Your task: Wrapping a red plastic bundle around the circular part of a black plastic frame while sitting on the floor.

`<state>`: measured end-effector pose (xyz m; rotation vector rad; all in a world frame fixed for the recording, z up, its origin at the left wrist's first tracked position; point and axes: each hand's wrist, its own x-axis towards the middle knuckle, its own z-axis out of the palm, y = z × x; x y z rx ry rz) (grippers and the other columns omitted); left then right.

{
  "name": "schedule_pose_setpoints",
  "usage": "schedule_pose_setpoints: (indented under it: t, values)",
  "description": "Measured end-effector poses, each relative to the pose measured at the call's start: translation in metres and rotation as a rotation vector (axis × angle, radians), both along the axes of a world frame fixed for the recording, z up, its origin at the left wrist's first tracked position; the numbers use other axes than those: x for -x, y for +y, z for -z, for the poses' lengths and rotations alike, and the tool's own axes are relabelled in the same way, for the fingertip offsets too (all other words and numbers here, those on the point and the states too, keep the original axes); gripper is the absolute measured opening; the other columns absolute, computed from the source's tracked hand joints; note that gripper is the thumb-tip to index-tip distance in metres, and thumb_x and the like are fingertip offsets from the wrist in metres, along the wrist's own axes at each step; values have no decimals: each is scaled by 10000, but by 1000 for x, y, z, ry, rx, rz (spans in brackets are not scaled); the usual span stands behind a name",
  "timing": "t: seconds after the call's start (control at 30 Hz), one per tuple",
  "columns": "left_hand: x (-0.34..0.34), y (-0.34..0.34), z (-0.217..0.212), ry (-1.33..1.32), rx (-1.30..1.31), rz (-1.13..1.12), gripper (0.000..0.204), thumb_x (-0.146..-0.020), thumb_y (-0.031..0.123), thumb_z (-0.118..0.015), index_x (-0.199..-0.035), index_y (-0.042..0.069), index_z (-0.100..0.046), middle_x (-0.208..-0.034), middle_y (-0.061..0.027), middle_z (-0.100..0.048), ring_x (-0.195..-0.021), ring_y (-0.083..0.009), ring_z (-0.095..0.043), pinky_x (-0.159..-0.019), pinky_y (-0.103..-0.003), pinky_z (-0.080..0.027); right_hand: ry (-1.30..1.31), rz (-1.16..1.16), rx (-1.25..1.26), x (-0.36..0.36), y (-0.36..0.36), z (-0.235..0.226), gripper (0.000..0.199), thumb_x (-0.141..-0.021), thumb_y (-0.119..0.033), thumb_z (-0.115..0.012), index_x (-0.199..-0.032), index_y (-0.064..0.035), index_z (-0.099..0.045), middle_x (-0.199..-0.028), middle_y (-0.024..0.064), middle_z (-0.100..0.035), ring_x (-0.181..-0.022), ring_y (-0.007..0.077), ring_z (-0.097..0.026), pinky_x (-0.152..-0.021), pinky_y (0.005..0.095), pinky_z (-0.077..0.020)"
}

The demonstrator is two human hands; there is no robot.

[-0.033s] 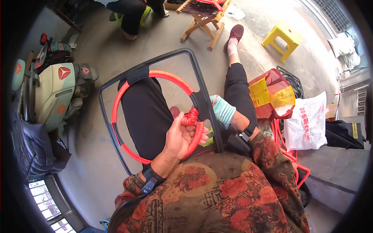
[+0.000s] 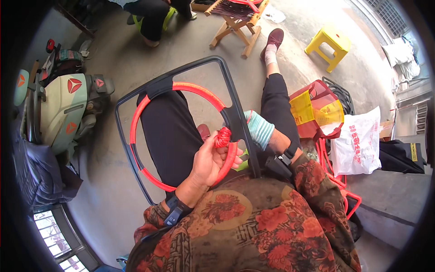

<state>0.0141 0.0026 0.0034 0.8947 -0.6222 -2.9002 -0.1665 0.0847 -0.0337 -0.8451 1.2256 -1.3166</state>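
A black frame [image 2: 223, 72] with rounded corners lies across my lap. Inside it sits a ring [image 2: 138, 115] wrapped mostly in red cord, joined to the frame by black parts at its far side and right side. My left hand [image 2: 206, 161] is closed at the ring's near right part, its thumb and fingers pinching a small bundle of red cord [image 2: 222, 137]. At the frame's right bar is my right hand [image 2: 259, 130] in a teal-and-white striped glove. Its fingers are hidden behind the bar, so their grip cannot be seen.
A parked scooter [image 2: 65, 106] stands left. Ahead are a wooden folding stool [image 2: 235, 31] and another person's legs [image 2: 154, 20]. A yellow stool [image 2: 328, 45] stands far right. Nearer are a red-and-yellow bag [image 2: 317, 109], a white plastic bag [image 2: 358, 143] and red tubing [image 2: 355, 199].
The red cord bundle has turned very slightly in my left hand. My right hand and the frame look the same.
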Motion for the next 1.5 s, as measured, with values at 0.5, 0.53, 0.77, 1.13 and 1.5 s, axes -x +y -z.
schedule_pose_setpoints:
  t: [0.5,0.53,0.77,1.13,1.5]
  values:
    - [7,5,-8,-20,338,-23,505,-976,467,-402,-1087,-1,-554,-824,-148,-640,-624,-213,-639,-535,-311,-549,1172,295,173,-35,28,-70,706,-638,-261,-801,-1254,-37,-536,-1346,204,-446,-1307,291,-383,-1062,411,-319]
    - [7,4,-8,-20,400,20,503,-976,465,-404,-1086,-1,-555,-836,-150,-642,-631,-212,-641,-541,-311,-549,1218,379,246,-33,24,-64,600,-688,-215,-772,-1221,-38,-562,-1288,199,-495,-1248,282,-448,-1013,394,-368]
    - [2,1,-2,-50,303,-21,581,-975,532,-296,-1038,1,-525,-855,-212,-630,-666,-259,-649,-585,-332,-547,828,506,201,-5,61,-63,185,-815,-30,-661,-992,-14,-610,-874,105,-668,-785,213,-666,-696,286,-518]
    - [2,3,5,27,345,3,248,-988,248,-466,-949,17,-546,-832,-167,-649,-656,-213,-661,-574,-293,-561,-546,1098,374,75,176,12,457,-929,-360,-542,-1249,-36,-506,-1290,154,-537,-1169,283,-532,-1027,458,-408]
    - [1,4,6,10,382,63,155,-949,176,-550,-942,22,-559,-812,-135,-653,-639,-181,-659,-552,-270,-559,-602,970,351,93,131,-2,313,-926,-379,-545,-992,-74,-554,-852,25,-599,-713,166,-592,-687,329,-506]
